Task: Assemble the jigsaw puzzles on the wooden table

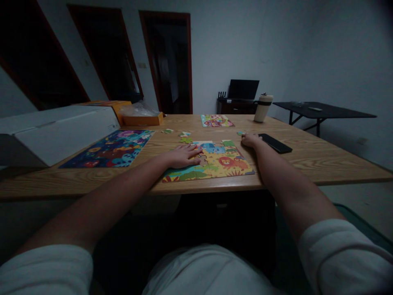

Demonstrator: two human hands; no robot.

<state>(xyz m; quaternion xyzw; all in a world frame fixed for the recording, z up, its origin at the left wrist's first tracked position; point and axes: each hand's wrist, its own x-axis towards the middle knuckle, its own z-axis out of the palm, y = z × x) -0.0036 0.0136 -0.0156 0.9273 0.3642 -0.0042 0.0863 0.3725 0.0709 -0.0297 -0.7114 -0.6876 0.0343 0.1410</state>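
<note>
Person seated at a wooden table (322,159), both bare arms stretched forward. Dim room.

Left hand (183,156) lies flat, palm down, fingers spread and pointing right, on the left edge of the puzzle (211,162). It grips nothing; the fingertips press on the board near a gap in the picture.

The puzzle sits at the near table edge, between the two arms. Its long axis runs left to right, roughly along the table edge. Upper rows are partly unfilled.

Right hand (251,140) rests at the puzzle's far right corner, fingers curled down toward a small piece (240,133). Cannot tell whether the fingers have hold of it.

Just right of that hand: a dark phone (275,143), lying at a slant. Loose pieces (185,137) are scattered beyond the puzzle. Further off: a blue puzzle (112,148) to the left, a cup (263,107), and a white box (58,131).
</note>
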